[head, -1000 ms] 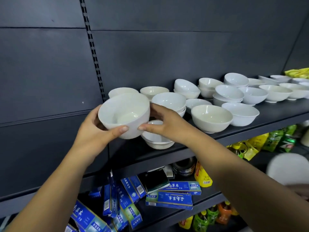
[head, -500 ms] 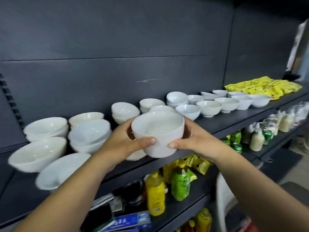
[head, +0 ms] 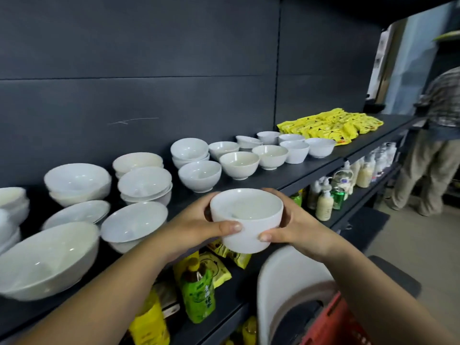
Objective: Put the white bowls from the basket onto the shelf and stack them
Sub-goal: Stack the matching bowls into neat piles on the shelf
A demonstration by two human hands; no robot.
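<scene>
Bowls [head: 199,174] already line the shelf [head: 311,175], several stacked. We hold one more white bowl [head: 246,217] just before its edge, left hand [head: 196,227] and right hand [head: 296,227] each with grip curled round it; placing remains.

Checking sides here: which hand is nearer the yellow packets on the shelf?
Right. The right hand grips the bowl on the side toward the yellow packets; the left hand grips the opposite side, farther from them.
</scene>
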